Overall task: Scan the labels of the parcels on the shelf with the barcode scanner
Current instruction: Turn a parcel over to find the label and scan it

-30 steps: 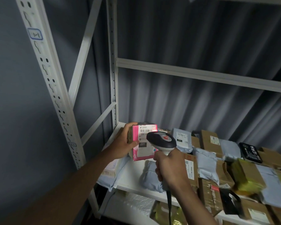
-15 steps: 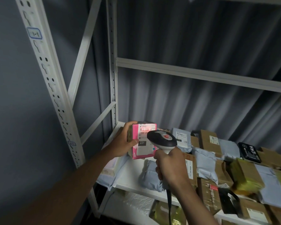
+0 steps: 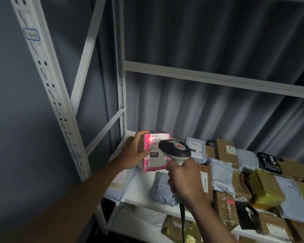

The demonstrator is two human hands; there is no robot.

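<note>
My left hand (image 3: 134, 153) grips a pink parcel (image 3: 154, 161) upright at the left end of the white shelf (image 3: 140, 193), its white label facing me with "231" printed on it. A red scan light falls on the label's upper left. My right hand (image 3: 183, 179) holds the handle of a black and white barcode scanner (image 3: 175, 150), whose head points at the label and hides its right part. The scanner's cable hangs down below my wrist.
Several brown cardboard boxes (image 3: 225, 151) and grey mailer bags (image 3: 221, 174) crowd the shelf to the right, with a black packet (image 3: 268, 163) at the back. A grey bag (image 3: 162, 191) lies under my right hand. White uprights (image 3: 120, 85) stand left; more parcels sit on the lower shelf.
The scanner head has drifted slightly right and down across the label. The red scan light now shows at the label's upper left. My left hand keeps the pink parcel in place.
</note>
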